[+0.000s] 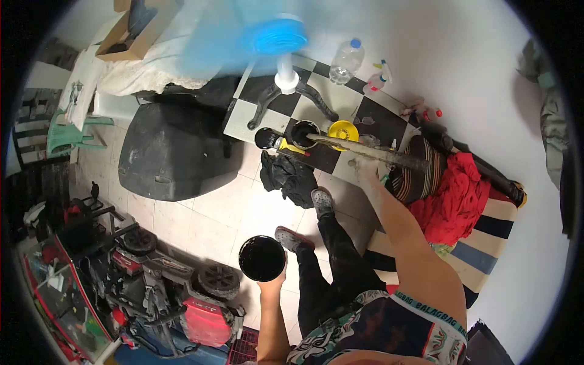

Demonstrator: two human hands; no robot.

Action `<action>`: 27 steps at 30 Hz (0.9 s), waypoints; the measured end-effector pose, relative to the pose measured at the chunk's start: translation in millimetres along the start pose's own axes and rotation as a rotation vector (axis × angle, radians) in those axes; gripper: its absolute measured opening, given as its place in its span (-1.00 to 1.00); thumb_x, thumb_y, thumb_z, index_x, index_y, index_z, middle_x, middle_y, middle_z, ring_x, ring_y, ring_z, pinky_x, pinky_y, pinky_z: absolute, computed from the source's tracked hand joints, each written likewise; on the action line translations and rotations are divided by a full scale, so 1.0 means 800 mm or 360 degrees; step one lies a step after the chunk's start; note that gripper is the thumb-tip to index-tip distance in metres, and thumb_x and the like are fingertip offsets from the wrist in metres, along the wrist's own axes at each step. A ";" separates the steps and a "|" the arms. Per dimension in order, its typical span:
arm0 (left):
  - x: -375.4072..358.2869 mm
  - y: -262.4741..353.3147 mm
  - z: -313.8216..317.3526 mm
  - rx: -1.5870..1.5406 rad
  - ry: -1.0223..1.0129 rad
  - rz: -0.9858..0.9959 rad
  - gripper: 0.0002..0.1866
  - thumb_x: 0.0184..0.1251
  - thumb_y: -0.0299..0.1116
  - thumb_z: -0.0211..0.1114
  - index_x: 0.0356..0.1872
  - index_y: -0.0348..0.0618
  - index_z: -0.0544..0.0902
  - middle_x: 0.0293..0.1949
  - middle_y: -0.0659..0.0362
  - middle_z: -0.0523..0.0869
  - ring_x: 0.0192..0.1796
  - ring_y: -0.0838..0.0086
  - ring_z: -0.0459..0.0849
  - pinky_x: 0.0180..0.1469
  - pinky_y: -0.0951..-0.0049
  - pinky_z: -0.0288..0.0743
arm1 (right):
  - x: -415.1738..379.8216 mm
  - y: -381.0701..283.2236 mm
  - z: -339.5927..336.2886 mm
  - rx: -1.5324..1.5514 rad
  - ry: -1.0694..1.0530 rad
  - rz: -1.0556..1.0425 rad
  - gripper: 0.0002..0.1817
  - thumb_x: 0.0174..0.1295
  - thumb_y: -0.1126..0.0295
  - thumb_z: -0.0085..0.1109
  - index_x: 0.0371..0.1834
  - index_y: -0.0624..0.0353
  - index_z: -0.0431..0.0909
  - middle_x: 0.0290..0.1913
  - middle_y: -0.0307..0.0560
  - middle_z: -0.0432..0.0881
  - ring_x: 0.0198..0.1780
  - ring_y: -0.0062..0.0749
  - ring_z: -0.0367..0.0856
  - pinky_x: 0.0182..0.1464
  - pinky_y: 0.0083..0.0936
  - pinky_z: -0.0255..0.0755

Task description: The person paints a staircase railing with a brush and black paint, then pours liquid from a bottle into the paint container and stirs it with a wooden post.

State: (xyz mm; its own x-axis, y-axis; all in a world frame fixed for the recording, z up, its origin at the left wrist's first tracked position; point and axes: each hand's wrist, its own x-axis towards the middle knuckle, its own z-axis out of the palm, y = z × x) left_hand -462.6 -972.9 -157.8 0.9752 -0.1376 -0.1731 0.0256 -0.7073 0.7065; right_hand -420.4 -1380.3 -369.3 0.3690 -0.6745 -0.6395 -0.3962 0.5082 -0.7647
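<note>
My left hand (274, 281) holds a round can of black liquid (261, 258) over the tiled floor, its open top facing up. Beside the checkered table's edge, my right hand (365, 171) grips a long, stained wooden stick (389, 155). The stick's far end reaches an open can with black contents (304, 134) on the table. A smaller black container (266, 139) stands to its left, with a yellow-handled brush (286, 145) across it. Just right of the open can sits a yellow round lid or dish (343, 134).
On the checkered table (252, 115) are a blue fan (280, 39), a plastic bottle (347, 62) and a spray bottle (377, 81). Black cloth (289, 176) lies on the floor near my feet. A red cloth (453, 198) covers part of the striped seat (480, 258) at right.
</note>
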 end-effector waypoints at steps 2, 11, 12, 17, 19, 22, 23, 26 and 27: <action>0.006 0.002 -0.006 0.0108 -0.0056 0.0028 -0.60 0.15 -0.35 0.58 0.05 -0.12 0.77 0.05 0.11 0.80 0.24 0.20 0.68 0.46 0.12 0.31 | -0.043 0.020 0.017 -0.0273 0.0169 -0.0054 -0.57 0.33 0.32 0.36 0.21 0.20 0.55 -0.27 -0.16 0.66 -0.35 -0.53 0.64 -0.39 -0.54 0.58; 0.001 -0.004 -0.015 -0.0214 0.0028 0.0111 -0.45 -0.01 -0.57 0.55 0.11 -0.22 0.67 0.06 0.06 0.78 0.15 0.31 0.73 0.33 0.26 0.47 | -0.079 -0.091 0.110 0.0194 -0.0310 -0.0513 -0.77 0.39 0.39 0.32 0.03 0.20 0.63 -0.13 -0.12 0.70 -0.31 -0.51 0.70 -0.33 -0.51 0.63; 0.002 0.005 -0.020 -0.0374 0.0067 0.0055 -0.42 -0.04 -0.57 0.57 0.12 -0.24 0.64 0.04 0.06 0.77 0.14 0.32 0.73 0.31 0.28 0.49 | -0.080 -0.095 0.109 0.0063 -0.0353 -0.0700 -0.78 0.40 0.40 0.30 0.03 0.21 0.63 -0.14 -0.12 0.71 -0.29 -0.51 0.71 -0.31 -0.52 0.64; 0.017 0.024 -0.017 -0.0999 0.0239 -0.0028 -0.25 -0.17 -0.51 0.66 0.14 -0.27 0.46 0.05 0.02 0.64 0.10 0.21 0.69 0.21 0.25 0.54 | -0.107 -0.140 0.084 -0.0424 -0.0491 -0.1385 -0.80 0.46 0.44 0.23 0.05 0.27 0.61 -0.14 -0.10 0.72 -0.23 -0.52 0.73 -0.13 -0.57 0.66; 0.035 0.023 -0.010 -0.0899 0.0227 0.0026 -0.30 -0.19 -0.47 0.65 0.07 -0.30 0.50 -0.03 -0.02 0.57 0.06 0.13 0.64 0.16 0.22 0.53 | -0.139 -0.166 0.074 -0.0423 -0.0547 -0.1215 -0.80 0.48 0.44 0.21 0.07 0.28 0.60 -0.14 -0.13 0.71 -0.22 -0.55 0.72 -0.09 -0.59 0.63; 0.075 -0.001 0.025 -0.0700 0.0091 0.0102 -0.34 -0.02 -0.54 0.61 0.12 -0.33 0.45 0.02 -0.02 0.69 0.06 0.33 0.72 0.09 0.35 0.63 | -0.137 -0.166 0.067 -0.0291 -0.0571 -0.1149 -0.80 0.48 0.45 0.20 0.08 0.27 0.59 -0.14 -0.14 0.69 -0.23 -0.56 0.71 -0.11 -0.62 0.59; 0.089 -0.005 0.040 -0.0712 0.0169 0.0183 -0.43 0.01 -0.50 0.61 0.02 -0.30 0.47 -0.10 0.05 0.70 -0.13 0.41 0.72 -0.12 0.41 0.63 | -0.132 -0.162 0.062 -0.0241 -0.0605 -0.1123 -0.80 0.49 0.45 0.19 0.09 0.26 0.59 -0.13 -0.14 0.69 -0.22 -0.54 0.72 -0.10 -0.60 0.62; 0.134 -0.027 0.087 -0.0648 0.0160 0.0209 -0.43 -0.04 -0.43 0.64 -0.01 -0.29 0.51 -0.12 0.02 0.66 -0.14 0.31 0.65 -0.07 0.34 0.57 | -0.116 -0.147 0.054 -0.0137 -0.0598 -0.1138 -0.80 0.51 0.44 0.18 0.10 0.25 0.58 -0.11 -0.10 0.71 -0.22 -0.49 0.75 -0.11 -0.54 0.66; 0.149 -0.031 0.101 -0.0673 0.0153 0.0196 -0.42 -0.07 -0.42 0.65 -0.01 -0.30 0.54 -0.10 -0.02 0.64 -0.08 0.20 0.64 0.02 0.27 0.55 | -0.112 -0.148 0.052 -0.0202 -0.0583 -0.1168 -0.80 0.51 0.43 0.17 0.10 0.25 0.58 -0.12 -0.09 0.71 -0.22 -0.46 0.75 -0.11 -0.52 0.67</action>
State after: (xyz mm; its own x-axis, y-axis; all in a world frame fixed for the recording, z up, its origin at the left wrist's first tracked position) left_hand -364.8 -1027.7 -250.9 0.9921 -0.1237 -0.0198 -0.0239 -0.3416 0.9396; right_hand -371.8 -1357.7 -225.0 0.8124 -0.5828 0.0165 -0.0316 -0.0723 -0.9969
